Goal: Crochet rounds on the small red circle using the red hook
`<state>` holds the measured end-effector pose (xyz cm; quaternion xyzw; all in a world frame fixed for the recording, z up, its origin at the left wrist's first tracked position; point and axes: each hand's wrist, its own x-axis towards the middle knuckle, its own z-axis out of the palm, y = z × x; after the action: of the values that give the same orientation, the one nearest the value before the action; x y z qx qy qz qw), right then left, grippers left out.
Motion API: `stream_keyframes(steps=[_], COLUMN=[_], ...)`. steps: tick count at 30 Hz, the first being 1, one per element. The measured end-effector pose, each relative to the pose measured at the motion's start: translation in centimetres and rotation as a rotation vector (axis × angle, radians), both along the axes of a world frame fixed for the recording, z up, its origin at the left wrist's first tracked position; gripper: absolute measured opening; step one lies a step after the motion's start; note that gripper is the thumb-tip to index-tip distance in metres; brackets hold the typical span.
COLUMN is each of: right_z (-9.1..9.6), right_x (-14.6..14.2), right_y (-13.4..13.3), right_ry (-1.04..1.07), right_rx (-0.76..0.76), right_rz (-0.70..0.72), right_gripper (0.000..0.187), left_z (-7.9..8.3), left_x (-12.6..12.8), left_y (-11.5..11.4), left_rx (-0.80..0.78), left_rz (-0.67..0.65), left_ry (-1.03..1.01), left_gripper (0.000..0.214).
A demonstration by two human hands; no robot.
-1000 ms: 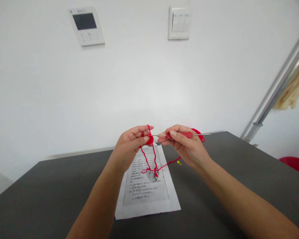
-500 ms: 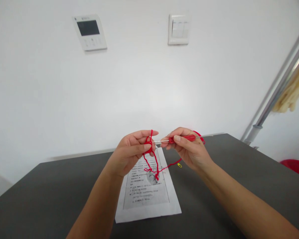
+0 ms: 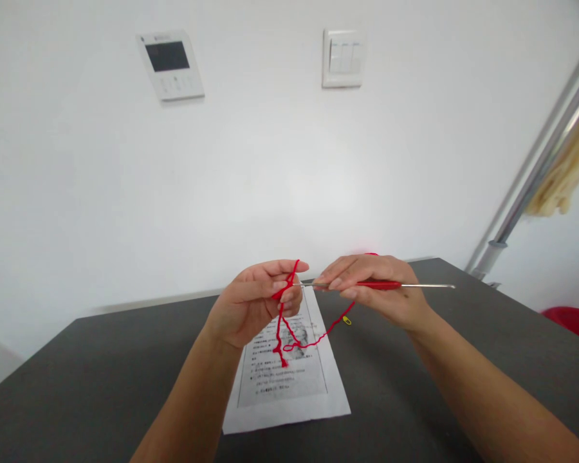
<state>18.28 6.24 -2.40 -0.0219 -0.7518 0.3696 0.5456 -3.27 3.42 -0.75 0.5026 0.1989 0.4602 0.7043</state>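
My left hand [image 3: 253,302] is raised above a dark table, fingers pinched on a small piece of red crochet work with red yarn [image 3: 284,334] looped over the forefinger and hanging down. My right hand [image 3: 374,289] grips a crochet hook [image 3: 390,285] with a red handle and a steel shaft, held level, its tip pointing left into the yarn at my left fingertips. A strand of the yarn trails down and rightward toward the table. A little of a red yarn ball [image 3: 367,254] peeks out behind my right hand.
A printed paper sheet [image 3: 289,386] lies on the dark grey table [image 3: 101,373] under my hands. A small yellow clip [image 3: 347,319] sits beside it. A slanted metal pole [image 3: 535,173] with cream cloth stands right. A red object [image 3: 572,317] shows at the right edge.
My right hand has turned palm-down over the hook, whose back end now sticks out further to the right. The hanging yarn tail has swung left and lower.
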Motion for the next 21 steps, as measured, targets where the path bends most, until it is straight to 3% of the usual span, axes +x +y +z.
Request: stream_keyframes(steps=[7,13,17,21], right_z=[-0.4,-0.7,-0.9,-1.2], right_x=[-0.5,-2.5,-3.3,-3.4], right_y=[0.2,0.0,-0.4,-0.5], right_ry=[0.087,0.213,0.309,0.332], right_rx=[-0.334,-0.613,-0.599,-0.45], right_rz=[0.182,0.287,0.16,0.0], right_gripper=[0.008,0.017,0.017,0.016], left_z=[0.1,-0.3,-0.6,-0.4], left_x=[-0.2,-0.1,0.2,0.3], left_y=[-0.2,-0.1,-0.1,-0.3], left_rx=[0.094,0.224,0.281,0.288], left_rz=[0.006,0.207,0.334,0.383], left_ry=[0.061,0.109,0.149,0.169], left_gripper=[0.024,0.023,0.023,0.031])
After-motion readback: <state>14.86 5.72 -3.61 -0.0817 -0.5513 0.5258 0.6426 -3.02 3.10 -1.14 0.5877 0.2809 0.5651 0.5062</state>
